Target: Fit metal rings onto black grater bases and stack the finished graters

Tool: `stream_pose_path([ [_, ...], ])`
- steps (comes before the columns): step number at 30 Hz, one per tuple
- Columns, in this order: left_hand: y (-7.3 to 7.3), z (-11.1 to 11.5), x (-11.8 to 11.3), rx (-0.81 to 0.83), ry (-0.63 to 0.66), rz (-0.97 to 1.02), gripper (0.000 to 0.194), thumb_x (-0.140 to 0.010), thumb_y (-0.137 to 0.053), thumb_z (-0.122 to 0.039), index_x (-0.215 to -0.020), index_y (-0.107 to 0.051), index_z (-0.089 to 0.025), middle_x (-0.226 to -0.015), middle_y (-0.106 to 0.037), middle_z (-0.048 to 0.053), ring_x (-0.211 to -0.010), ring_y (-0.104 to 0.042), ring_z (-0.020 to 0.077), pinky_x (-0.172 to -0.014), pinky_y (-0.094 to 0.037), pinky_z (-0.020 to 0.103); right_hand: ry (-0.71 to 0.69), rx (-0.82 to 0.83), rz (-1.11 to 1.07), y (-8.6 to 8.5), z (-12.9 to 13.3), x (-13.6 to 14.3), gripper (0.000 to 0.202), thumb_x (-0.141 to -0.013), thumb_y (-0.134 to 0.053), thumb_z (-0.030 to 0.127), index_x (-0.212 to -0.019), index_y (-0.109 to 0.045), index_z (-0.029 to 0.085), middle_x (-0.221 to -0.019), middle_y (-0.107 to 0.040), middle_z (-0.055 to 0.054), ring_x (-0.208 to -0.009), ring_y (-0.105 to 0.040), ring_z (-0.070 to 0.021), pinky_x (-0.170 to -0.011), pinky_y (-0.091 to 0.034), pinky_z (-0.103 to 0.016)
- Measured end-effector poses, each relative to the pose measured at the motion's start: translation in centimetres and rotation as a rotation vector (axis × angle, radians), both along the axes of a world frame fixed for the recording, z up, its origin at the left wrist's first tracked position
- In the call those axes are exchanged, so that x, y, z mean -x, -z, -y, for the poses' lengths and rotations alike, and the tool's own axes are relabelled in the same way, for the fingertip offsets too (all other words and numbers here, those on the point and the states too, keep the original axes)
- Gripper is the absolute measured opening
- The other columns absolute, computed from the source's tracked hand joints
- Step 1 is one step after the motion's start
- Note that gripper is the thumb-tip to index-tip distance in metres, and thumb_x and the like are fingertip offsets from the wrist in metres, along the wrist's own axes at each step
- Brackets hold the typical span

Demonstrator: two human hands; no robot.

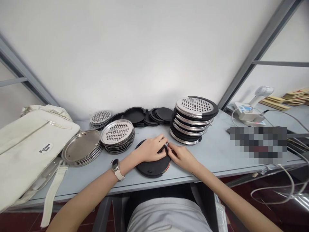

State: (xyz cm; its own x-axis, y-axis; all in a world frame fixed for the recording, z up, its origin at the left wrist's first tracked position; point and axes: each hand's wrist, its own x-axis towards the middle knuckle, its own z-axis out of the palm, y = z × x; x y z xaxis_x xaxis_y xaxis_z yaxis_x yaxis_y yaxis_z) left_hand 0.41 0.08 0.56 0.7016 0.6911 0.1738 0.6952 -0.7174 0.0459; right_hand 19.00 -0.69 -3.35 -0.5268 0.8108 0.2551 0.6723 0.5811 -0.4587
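Pale grey worktop (217, 158) is backed by a white wall (135, 51) and framed at either side by slanted grey posts (256, 53). Its left end is taken up by a cream bag (31, 138), from which a strap (51, 193) is hung over the front edge. Just beside the bag, plain steel discs (83, 146) are stacked, followed by a pile of grater discs (118, 132); smaller grater discs (100, 117) are piled behind. Along the wall, black lids (135, 116) are heaped, some overlapped by others. To their right, a tall stack of perforated steel discs with black rims (194, 106) is set near the work. Farther right, a white device (263, 91) is placed among loose cables (272, 202), with tan flat pieces (296, 96) laid beyond. Dark red floor (82, 219) is seen below.

At the front edge, between the piles, a black disc (149, 166) is laid flat, with a red and yellow strip shown at its right rim. It is covered partly by the left hand (153, 149), whose fingers are bent across it. The right hand's (181, 157) fingers are bunched at the rim; whether anything is pinched by either hand cannot be told.
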Motion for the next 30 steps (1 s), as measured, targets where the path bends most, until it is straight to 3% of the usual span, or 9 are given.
stream_pose_path([
  [22,0.27,-0.04,0.12,-0.034,0.023,0.021,0.014,-0.089,-0.039,-0.027,-0.099,-0.044,-0.019,-0.096,-0.05,0.004,-0.069,-0.052,0.0147,-0.057,-0.039,0.027,0.001,0.001,0.005,0.07,-0.03,0.03,0.019,-0.093,-0.033,0.028,-0.082,-0.047,0.021,-0.058,-0.05,0.001,-0.049,-0.044,-0.0135,-0.052,-0.029,-0.024],
  [30,0.38,-0.17,0.19,-0.055,0.033,0.031,0.009,-0.088,-0.04,-0.026,-0.092,-0.044,-0.018,-0.092,-0.049,0.003,-0.07,-0.051,0.0149,-0.057,-0.038,0.028,0.003,-0.024,-0.006,0.12,-0.13,0.08,0.019,-0.092,-0.035,0.026,-0.075,-0.043,0.021,-0.054,-0.04,0.005,-0.046,-0.035,-0.0117,-0.051,-0.026,-0.024],
])
